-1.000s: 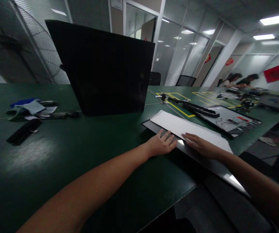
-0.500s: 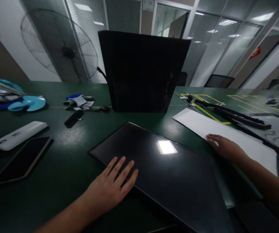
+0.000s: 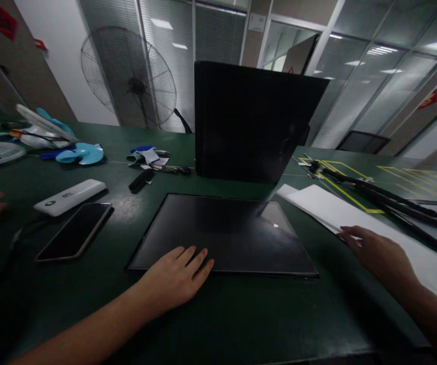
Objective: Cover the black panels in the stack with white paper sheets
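Display panel (image 3: 233, 233) flat on the green table (image 3: 241, 319), just under the left hand's fingers, its long axis running roughly along the table's near edge.
The left hand (image 3: 175, 281) is the nearer one, reaching in from the table's near edge with the panel lying ahead and stretching off to its right; its fingers are loosely spread, palm down, touching the panel's near rim left of the middle, with nothing gripped. The right hand (image 3: 384, 258) stands apart, beyond the panel's right side, fingers drawn narrow at the near edge of the white sheets (image 3: 328, 210); whether it pinches them I cannot tell.
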Demonstrator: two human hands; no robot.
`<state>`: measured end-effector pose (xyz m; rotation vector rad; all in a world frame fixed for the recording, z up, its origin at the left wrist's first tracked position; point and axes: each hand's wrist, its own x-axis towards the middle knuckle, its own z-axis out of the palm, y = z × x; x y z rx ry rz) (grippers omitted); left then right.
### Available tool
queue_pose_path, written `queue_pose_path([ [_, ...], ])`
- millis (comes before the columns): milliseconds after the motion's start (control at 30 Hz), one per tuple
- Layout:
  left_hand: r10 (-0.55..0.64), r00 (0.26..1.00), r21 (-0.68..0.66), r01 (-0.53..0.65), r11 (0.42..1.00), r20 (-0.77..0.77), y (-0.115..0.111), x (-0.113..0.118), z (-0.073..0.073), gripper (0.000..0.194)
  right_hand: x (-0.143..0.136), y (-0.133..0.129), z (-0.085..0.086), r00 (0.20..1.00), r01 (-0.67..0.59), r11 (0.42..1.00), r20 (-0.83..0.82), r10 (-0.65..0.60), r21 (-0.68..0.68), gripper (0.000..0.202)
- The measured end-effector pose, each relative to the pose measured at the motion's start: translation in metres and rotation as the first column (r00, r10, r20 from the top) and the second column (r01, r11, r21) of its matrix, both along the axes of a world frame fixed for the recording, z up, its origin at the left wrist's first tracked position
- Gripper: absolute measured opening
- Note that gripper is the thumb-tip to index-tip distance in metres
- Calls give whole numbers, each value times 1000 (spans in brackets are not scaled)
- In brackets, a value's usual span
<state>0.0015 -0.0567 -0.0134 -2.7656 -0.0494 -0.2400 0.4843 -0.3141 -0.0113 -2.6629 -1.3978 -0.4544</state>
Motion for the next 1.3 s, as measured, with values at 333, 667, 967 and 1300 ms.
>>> queue_pose_path([
  [333, -296, 854, 47, 306, 951, 428, 12, 5, 2, 30, -167, 70, -7, 756, -646, 731, -57, 652, -219, 88],
  [667, 417, 909, -325, -391, 861, 11, 46, -16, -9, 79, -196, 146, 18, 632, -771, 607, -351, 691, -191, 57],
  [967, 532, 846, -401, -487, 776, 3, 66, -19, -16, 78, -16, 175, -45, 874, -397, 915, -274, 400, 71, 67],
  [1300, 585, 811, -365, -537, 761, 25, 80, -21, -37, 104, 1, 176, -60, 865, -399, 917, -327, 381, 12, 72],
])
